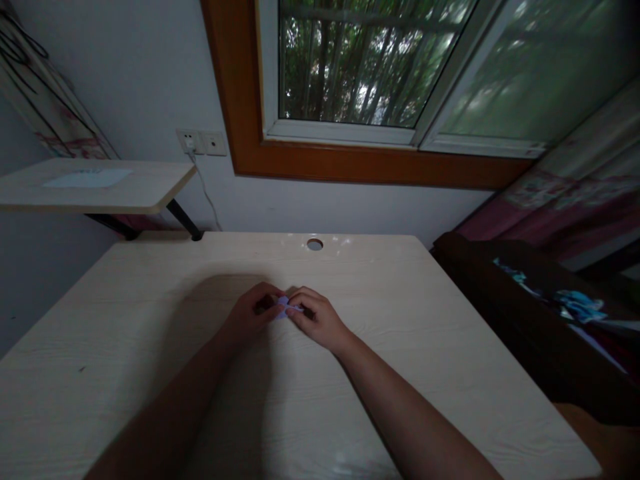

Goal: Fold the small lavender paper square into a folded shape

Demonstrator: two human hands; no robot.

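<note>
Between my two hands is a small light-purple piece of folded paper, held just above or on the desk; fingers cover much of it, so its full shape is hidden. My left hand pinches its left side between thumb and index finger. From the other side, my right hand grips it with thumb and fingertips, the fingers curled. Both hands are over the middle of the pale wooden desk, and my forearms reach in from the lower edge of the view.
A raised shelf with a white sheet stands at the back left. Near the desk's back edge is a round cable hole. A white cord hangs from the wall socket. Dark furniture with cloth is beyond the right edge.
</note>
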